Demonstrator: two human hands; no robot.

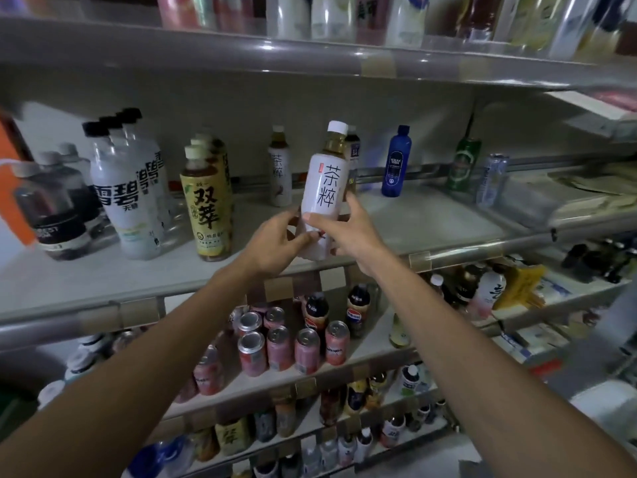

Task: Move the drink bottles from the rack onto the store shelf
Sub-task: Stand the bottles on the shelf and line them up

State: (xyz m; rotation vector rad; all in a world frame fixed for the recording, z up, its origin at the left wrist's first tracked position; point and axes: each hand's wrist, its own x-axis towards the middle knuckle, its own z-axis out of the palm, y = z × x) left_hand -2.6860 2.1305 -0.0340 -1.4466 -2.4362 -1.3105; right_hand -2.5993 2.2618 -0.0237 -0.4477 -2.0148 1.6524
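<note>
Left hand [275, 246], right hand [343, 232] clamp tea bottle [322, 188] low, label outward, likely for facing; twin bottle [280, 174] 10 o'clock.

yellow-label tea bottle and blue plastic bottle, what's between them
Head view: a small white-label tea bottle at the back, the white-capped white-label bottle held by left hand and right hand, and a dark bottle partly hidden behind it.
</note>
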